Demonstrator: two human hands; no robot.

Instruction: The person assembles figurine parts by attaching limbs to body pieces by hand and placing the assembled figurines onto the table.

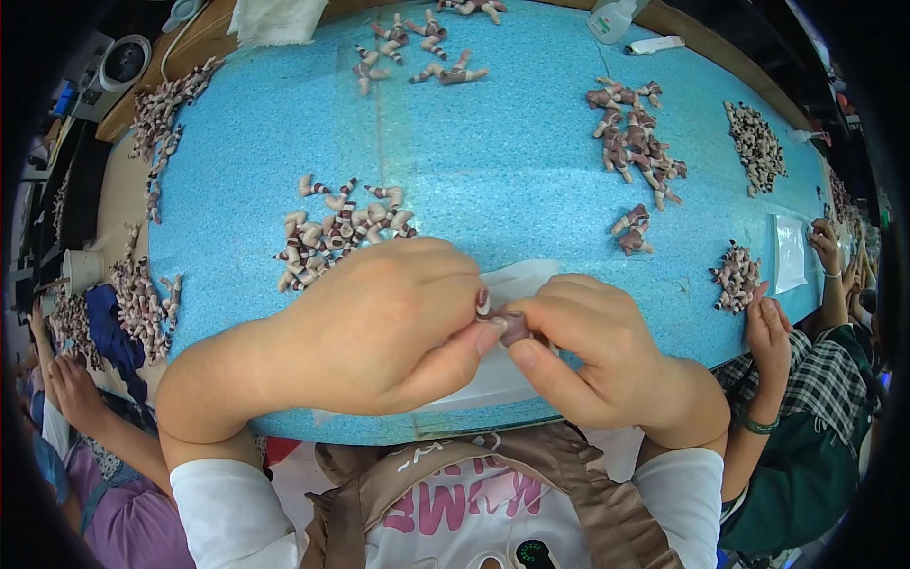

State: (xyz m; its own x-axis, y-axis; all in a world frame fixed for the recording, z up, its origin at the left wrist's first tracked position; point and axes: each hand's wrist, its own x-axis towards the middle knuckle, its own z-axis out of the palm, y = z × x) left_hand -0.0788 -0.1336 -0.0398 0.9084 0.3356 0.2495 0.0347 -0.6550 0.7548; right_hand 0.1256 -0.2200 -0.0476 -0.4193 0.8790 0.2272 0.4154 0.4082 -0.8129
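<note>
Leftmost, well to the left of the white sheet on the blue tabletop, a co-worker's hand shows below a heap of striped pieces. Nearer the sheet, beyond its left side, lies a loose pile of curved limb pieces, cream with dark bands.

Over the sheet, the person's two hands come together, fingertips almost meeting. The left hand is curled, its thumb and forefinger pinched at a small dark-and-white striped piece. Just to its right, the right hand pinches a brownish piece between thumb and finger. Both pieces are thus above the sheet, largely covered by fingers; whether they are joined or only close together cannot be told.

To do this well, the person would probably want the brownish piece steady in the right fingertips, with the left thumb pressing squarely along the part rather than sideways, since a skewed push could make something so small slip or bend. Keeping the work low above the sheet should make a dropped piece easy to find.

Beyond the sheet's right side lie two brownish pieces, with a larger cluster of banded figures farther off. Well right of the sheet sits another small pile, beside a second co-worker's hand.
</note>
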